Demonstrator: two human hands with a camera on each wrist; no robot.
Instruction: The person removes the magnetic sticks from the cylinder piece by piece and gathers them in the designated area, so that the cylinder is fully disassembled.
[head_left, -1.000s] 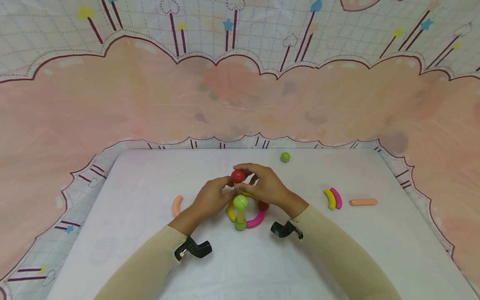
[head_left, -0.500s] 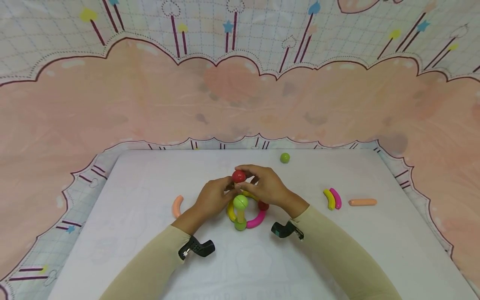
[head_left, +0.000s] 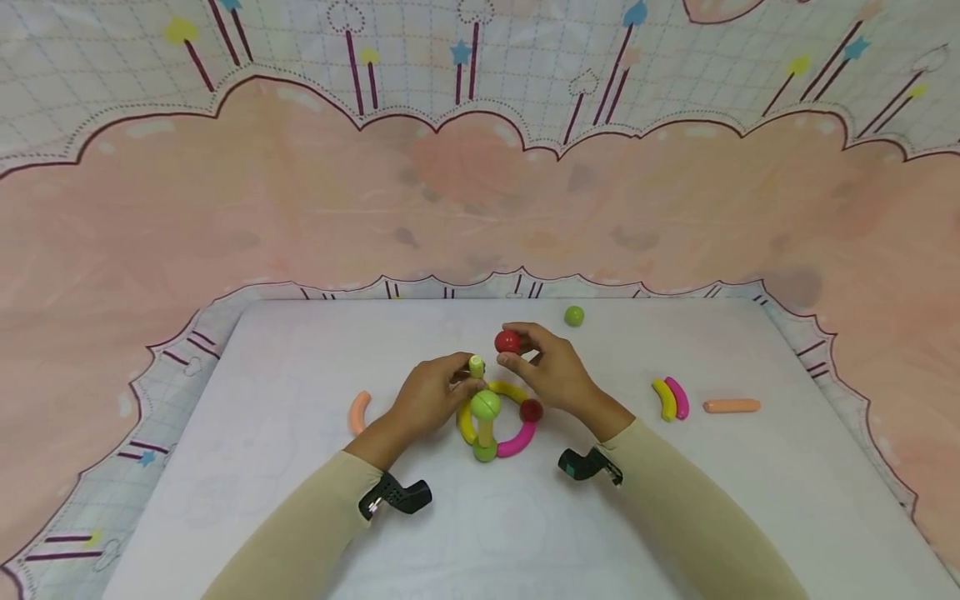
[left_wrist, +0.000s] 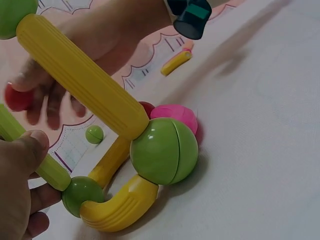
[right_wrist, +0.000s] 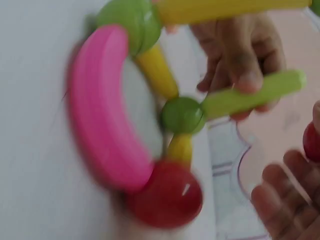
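My left hand [head_left: 431,393] pinches a light green rod [left_wrist: 54,172] that stands up from a green ball [left_wrist: 82,194] of a toy ring. To the right and apart from it, my right hand [head_left: 555,371] holds a red ball [head_left: 507,342] between thumb and fingers. Curved yellow pieces [left_wrist: 125,202], a pink curved piece [right_wrist: 97,107], green balls and another red ball [head_left: 531,410] make up the ring on the table. From the ring's near green ball [left_wrist: 164,151] rises a yellow rod [left_wrist: 82,75], topped by a green ball [head_left: 486,405].
On the white table [head_left: 465,533], a salmon curved piece [head_left: 359,412] lies left of the ring. A green ball [head_left: 574,316] sits near the back edge. Small yellow [head_left: 663,399] and pink [head_left: 677,397] curved pieces and an orange rod [head_left: 732,406] lie to the right.
My right hand has moved right with the red ball, off the top of the light green rod, which now shows. My left hand stays on the rod.
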